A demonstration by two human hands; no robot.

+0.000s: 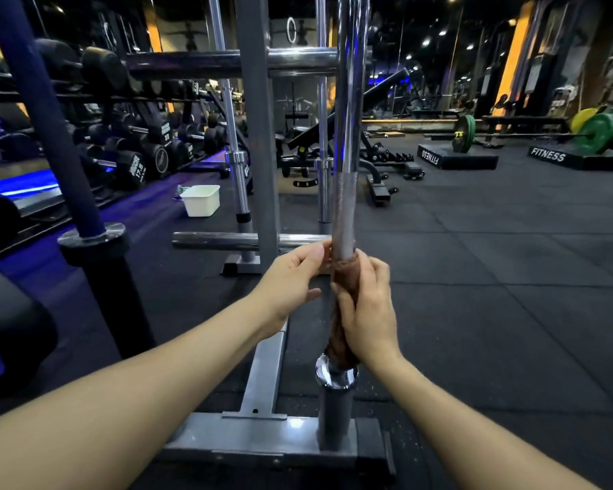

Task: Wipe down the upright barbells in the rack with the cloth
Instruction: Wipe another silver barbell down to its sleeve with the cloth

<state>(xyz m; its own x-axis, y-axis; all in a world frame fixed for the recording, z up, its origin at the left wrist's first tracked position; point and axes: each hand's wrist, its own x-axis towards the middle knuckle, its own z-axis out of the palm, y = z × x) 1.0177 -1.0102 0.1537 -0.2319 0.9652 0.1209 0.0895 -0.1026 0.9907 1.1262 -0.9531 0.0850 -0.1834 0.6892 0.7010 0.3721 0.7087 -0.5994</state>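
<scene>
Four barbells stand up in the gray rack (252, 136). The nearest barbell (345, 118) is shiny and stands right in front. Two more silver bars, a left silver bar (231, 129) and a middle silver bar (322, 136), stand behind the rack post. One blue barbell (46, 111) leans at the left. There is one brown cloth (344, 298), and it is wrapped around the low part of the nearest barbell, just above its shiny collar (337, 374). One white tub (201, 200) sits on the floor farther back.

Two bare arms reach forward. The right hand (367, 309) curls around the cloth and squeezes it against the bar. The left hand (291, 277) is beside the bar, and its fingertips pinch the top edge of the cloth.

The floor (492, 270) is made of dark rubber mats. The room is a dim gym. Many black dumbbells (135, 160) sit on shelves at the left, with blue light under them. Benches stand in the middle, and green weight plates (597, 134) rest far at the right.
</scene>
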